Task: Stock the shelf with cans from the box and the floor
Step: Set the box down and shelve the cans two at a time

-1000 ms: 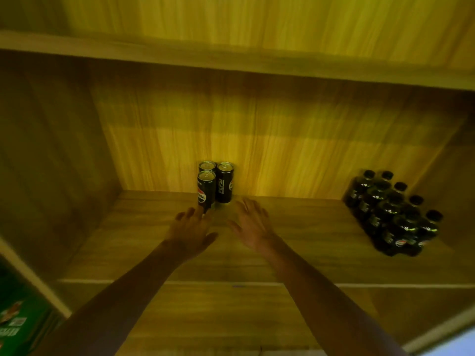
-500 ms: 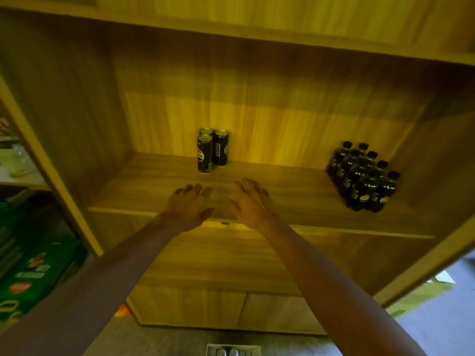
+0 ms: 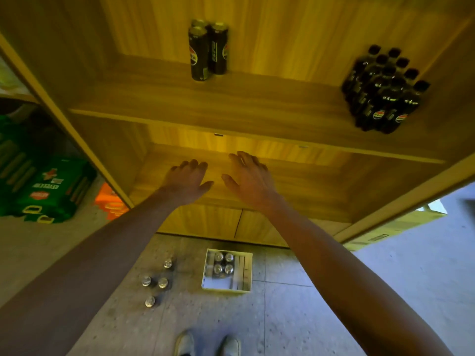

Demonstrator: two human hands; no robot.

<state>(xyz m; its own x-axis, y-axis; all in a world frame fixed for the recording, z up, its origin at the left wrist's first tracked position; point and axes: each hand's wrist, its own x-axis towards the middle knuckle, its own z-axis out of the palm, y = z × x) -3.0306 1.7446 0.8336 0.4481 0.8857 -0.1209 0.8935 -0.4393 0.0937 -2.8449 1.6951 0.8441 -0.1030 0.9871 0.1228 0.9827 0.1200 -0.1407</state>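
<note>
Three black cans (image 3: 207, 50) stand together at the back of the upper wooden shelf (image 3: 231, 104). My left hand (image 3: 186, 179) and my right hand (image 3: 248, 176) hang empty, fingers spread, in front of the lower shelf, well below those cans. Down on the floor, a small white box (image 3: 246, 273) holds several cans (image 3: 223, 263) in its left half. Several loose cans (image 3: 156, 281) stand upright on the floor to the left of the box.
A pack of dark bottles (image 3: 383, 91) fills the right end of the upper shelf. Green packs (image 3: 48, 191) and an orange pack (image 3: 110, 201) lie on the floor at the left. My shoes (image 3: 208, 343) are at the bottom edge. Closed cabinet doors (image 3: 221, 222) sit under the shelves.
Both hands have drawn back from the cans on the shelf and dropped lower. The view has tilted down, so the floor, the box and the loose cans now show.
</note>
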